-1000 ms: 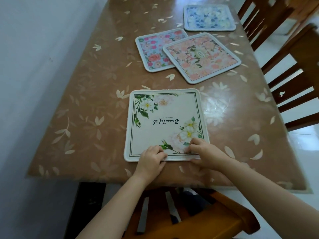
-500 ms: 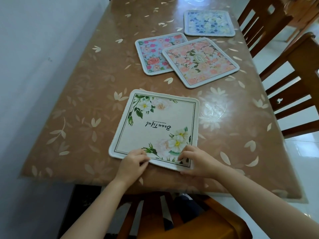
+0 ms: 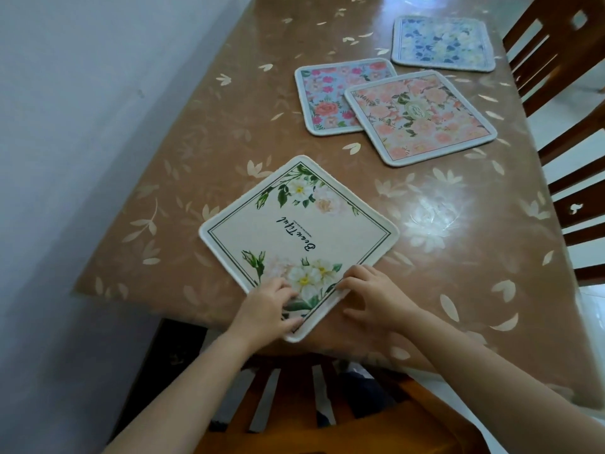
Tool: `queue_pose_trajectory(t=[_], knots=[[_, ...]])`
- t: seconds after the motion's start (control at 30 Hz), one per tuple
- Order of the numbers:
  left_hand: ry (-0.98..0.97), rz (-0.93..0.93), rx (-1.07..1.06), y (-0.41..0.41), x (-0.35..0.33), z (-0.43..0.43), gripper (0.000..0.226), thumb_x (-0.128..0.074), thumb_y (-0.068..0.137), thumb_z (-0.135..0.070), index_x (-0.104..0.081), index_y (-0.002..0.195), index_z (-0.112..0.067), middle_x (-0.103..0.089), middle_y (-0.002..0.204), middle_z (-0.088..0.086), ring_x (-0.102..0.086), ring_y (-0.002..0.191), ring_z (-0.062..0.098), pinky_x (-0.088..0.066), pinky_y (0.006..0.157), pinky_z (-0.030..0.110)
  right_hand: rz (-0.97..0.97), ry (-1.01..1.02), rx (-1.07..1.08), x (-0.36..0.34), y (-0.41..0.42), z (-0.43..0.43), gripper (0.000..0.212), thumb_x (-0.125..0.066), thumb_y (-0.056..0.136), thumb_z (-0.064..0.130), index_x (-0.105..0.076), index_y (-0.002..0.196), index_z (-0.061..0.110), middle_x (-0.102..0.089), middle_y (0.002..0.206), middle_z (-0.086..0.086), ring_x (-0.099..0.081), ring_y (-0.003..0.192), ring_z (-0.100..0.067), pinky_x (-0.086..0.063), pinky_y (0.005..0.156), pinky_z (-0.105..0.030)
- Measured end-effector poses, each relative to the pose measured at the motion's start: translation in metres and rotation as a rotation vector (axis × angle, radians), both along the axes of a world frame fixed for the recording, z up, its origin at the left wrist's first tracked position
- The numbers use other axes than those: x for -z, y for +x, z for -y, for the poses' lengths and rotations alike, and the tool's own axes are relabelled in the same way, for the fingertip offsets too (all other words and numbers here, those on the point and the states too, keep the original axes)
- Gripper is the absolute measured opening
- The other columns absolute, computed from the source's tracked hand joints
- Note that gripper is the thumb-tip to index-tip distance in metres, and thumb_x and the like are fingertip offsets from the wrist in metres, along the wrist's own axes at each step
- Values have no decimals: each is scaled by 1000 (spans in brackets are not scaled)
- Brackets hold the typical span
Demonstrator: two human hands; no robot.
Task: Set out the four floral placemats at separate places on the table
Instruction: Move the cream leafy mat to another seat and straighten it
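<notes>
Turning the cream placemat (image 3: 294,231) cornerwise at the lower middle of the frame, three mats waiting above.

The brown leaf-patterned table (image 3: 458,257) fills most of the view. The cream placemat lay square to the near edge a second ago and now sits as a diamond, one corner poking over that edge, so by my reading it is being swung round or shifted, not yet settled. At upper right, the peach placemat (image 3: 422,116) overlaps a corner of the pink placemat (image 3: 327,93), with the blue placemat (image 3: 442,42) just beyond; those two have yet to be separated. The right hand (image 3: 376,296) pinches the cream mat's lower-right edge, which lifts slightly. The left hand (image 3: 265,309) lies bent-fingered on the lower-left edge; whether it grips or only presses, I cannot tell.
</notes>
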State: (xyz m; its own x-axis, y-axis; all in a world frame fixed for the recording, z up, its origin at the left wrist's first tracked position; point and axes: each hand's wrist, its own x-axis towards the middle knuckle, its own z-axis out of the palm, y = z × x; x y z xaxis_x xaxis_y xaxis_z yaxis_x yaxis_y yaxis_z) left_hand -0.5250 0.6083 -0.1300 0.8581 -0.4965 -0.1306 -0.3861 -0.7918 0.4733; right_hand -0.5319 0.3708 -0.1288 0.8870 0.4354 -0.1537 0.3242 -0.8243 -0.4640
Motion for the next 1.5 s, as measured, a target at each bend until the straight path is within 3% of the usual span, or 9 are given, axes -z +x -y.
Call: queue_pose_trajectory(t=[0.17, 0.43, 0.67, 0.8, 0.9, 1.03, 1.17, 1.37, 1.5], knots=[[102, 57, -93, -14, 16, 45, 59, -67, 72, -45, -50, 120, -16, -47, 120, 4, -38, 115, 23, -32, 97, 35, 49, -14, 5, 6, 7, 3, 45, -74, 66, 23, -59, 107, 14, -56, 107, -11, -52, 100, -30, -46, 86, -42], [-62, 121, -71, -18, 7, 47, 22, -64, 74, -14, -66, 92, -2, -65, 96, 12, -57, 92, 29, -51, 77, 42, 91, 76, 40, 7, 10, -1, 32, -74, 69, 25, -64, 98, 15, -60, 96, -11, -56, 91, -29, -49, 78, -43], [-236, -27, -199, -13, -6, 44, 6, -58, 78, -2, -65, 79, -1, -62, 80, 14, -58, 75, 27, -50, 69, 40, 95, 91, 115, -2, 23, 9, 20, -72, 70, 13, -69, 89, 15, -62, 94, -9, -56, 90, -28, -45, 80, -40], [-294, -66, -226, -13, -11, 32, 6, -59, 80, 0, -64, 81, -2, -61, 81, 13, -58, 75, 23, -51, 72, 38, 85, 103, 148, -12, 34, 17, 8, -72, 72, 9, -71, 80, 11, -64, 84, -9, -58, 82, -27, -42, 67, -26], [-228, 7, -140, -16, -12, 27, 8, -57, 80, 1, -64, 84, 1, -62, 85, 14, -59, 78, 24, -51, 72, 39, 59, 104, 112, -17, 33, 15, 4, -71, 73, 8, -70, 76, 10, -63, 79, -6, -56, 78, -22, -28, 55, -9], [-131, 104, -1, -22, -12, 18, 9, -60, 77, 4, -65, 85, 4, -67, 89, 16, -64, 82, 26, -56, 68, 38, -19, 153, 136, -14, 17, 11, 2, -69, 74, 9, -70, 76, 9, -63, 82, -3, -57, 74, -17, -38, 60, -18], [-153, 88, -59, -13, -11, -2, 14, -63, 75, 7, -68, 87, 1, -67, 90, 13, -64, 83, 23, -55, 73, 32, -113, 222, 196, -9, -7, -9, 3, -68, 75, 12, -68, 74, 9, -61, 80, 0, -57, 67, -15, -49, 63, -28], [-96, 139, -73, -5, -13, -13, 23, -73, 68, 1, -68, 91, -2, -68, 91, 11, -63, 86, 25, -52, 76, 31, -121, 304, 236, -8, -7, -47, 4, -66, 77, 13, -67, 76, 10, -60, 81, 0, -52, 68, -11, -40, 63, -19], [-199, 143, -68, -11, -14, 12, 14, -69, 74, -2, -68, 87, -3, -67, 89, 10, -62, 84, 24, -52, 76, 33, -106, 320, 245, -8, -8, -54, 5, -65, 77, 12, -67, 80, 9, -61, 85, -6, -58, 73, -20, -45, 66, -28]])
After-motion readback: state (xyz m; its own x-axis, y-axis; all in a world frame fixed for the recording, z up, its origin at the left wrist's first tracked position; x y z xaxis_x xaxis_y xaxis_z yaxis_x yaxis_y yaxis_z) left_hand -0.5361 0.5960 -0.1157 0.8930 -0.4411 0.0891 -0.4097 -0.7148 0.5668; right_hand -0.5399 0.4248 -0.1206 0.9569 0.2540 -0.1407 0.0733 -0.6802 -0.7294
